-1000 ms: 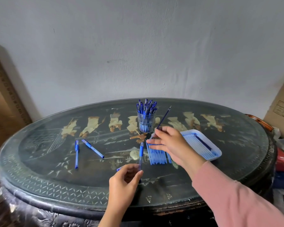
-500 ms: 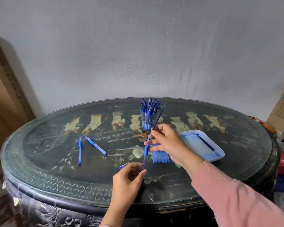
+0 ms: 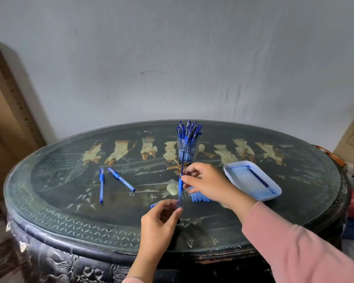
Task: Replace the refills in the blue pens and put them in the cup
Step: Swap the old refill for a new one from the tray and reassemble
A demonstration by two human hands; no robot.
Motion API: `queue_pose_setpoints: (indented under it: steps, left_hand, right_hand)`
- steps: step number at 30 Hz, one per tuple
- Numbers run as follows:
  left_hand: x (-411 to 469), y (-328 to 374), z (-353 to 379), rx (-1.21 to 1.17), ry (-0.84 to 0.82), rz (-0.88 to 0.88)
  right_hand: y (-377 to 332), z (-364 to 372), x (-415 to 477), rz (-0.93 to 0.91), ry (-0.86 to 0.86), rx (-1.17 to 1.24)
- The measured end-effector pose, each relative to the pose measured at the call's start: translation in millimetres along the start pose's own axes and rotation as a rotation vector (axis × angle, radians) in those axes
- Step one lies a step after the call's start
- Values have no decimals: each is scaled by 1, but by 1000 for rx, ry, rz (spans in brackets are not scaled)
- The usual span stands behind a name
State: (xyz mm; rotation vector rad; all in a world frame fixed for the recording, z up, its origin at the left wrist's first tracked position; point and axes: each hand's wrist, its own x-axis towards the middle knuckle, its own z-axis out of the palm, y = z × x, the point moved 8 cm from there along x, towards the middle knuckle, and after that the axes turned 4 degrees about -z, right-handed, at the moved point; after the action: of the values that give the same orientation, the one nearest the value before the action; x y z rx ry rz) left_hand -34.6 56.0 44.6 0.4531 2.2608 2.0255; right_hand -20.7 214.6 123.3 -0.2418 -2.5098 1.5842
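Behind the right hand [image 3: 208, 182] runs a long pink sleeve [image 3: 294, 242] of finely ribbed knit, its cuff ending at the wrist. Below the left hand [image 3: 157, 223], a sliver of matching pink cuff [image 3: 132, 280] shows at the bottom edge.

Soft, flat daylight here, nothing harsh. The grey wall [image 3: 172, 58] glows evenly and dims toward the corners. A blurry shadow hugs the wall beside the leaning board [image 3: 2, 119]. The glass tabletop [image 3: 70, 213] gives a dull sheen, pale along its far rim. Wide-angle bending curves that rim and tilts the sides. The pen [image 3: 180, 184] and thin refill [image 3: 182, 160] look slightly smeared; the pink sleeve [image 3: 305, 252] is soft.
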Motion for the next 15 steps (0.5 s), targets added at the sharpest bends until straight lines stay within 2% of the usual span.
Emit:
queue_pose_setpoints:
  steps: [8, 15]
  left_hand:
    - [2, 4, -25, -109, 149, 10]
    - [18, -9, -105, 46, 326, -16]
  right_hand:
    - [23, 15, -8, 31, 11, 99]
    - [59, 49, -8, 30, 3, -266]
